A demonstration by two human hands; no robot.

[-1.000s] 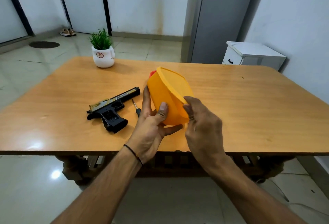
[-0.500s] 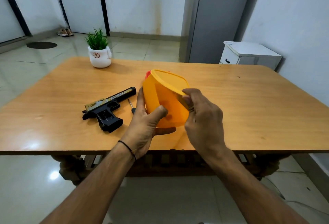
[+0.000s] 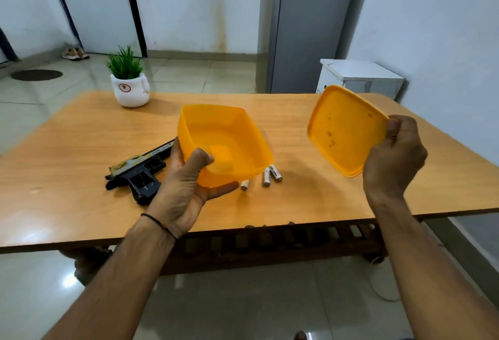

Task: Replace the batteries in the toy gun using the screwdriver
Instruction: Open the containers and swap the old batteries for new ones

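Note:
My left hand (image 3: pixel 186 177) holds an orange plastic box (image 3: pixel 224 142) tilted above the wooden table (image 3: pixel 324 204); the box looks empty. Its orange lid (image 3: pixel 343 129) is off, gripped at its right edge by my right hand (image 3: pixel 394 159) and held up to the right. Three white batteries (image 3: pixel 267 176) lie on the table just under the box's near edge, one partly hidden. The black and gold toy gun (image 3: pixel 137 172) lies flat on the table left of my left hand. The screwdriver is hidden behind my hand and the box.
A white pot with a green plant (image 3: pixel 129 83) stands at the table's far left. Beyond the table are a grey fridge (image 3: pixel 305 24) and a small white cabinet (image 3: pixel 359 75) against the right wall. The table's near edge is close to me.
The lid has come off the box and my right hand has carried it away to the right. The box now sits open side up, and batteries lie on the table.

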